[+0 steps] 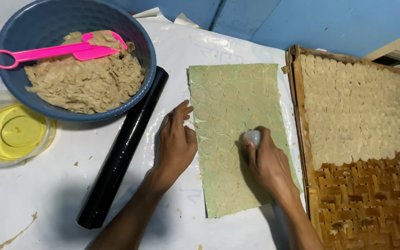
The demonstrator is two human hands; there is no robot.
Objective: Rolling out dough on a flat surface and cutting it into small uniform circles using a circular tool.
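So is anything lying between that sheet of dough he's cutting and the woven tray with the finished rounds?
Nothing visible does. The dough sheet lies right beside the woven tray, with only bare white table cover between their edges.

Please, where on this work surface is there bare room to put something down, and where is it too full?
Free patches: the white sheet below the oil dish, left of the black rolling pin; and the bare lower part of the woven tray. Crowded: the dough sheet under the left hand and right hand, and the tray's top, covered by cut rounds.

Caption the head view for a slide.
Right hand presses a small white round cutter into a rolled dough sheet; left hand steadies its edge.
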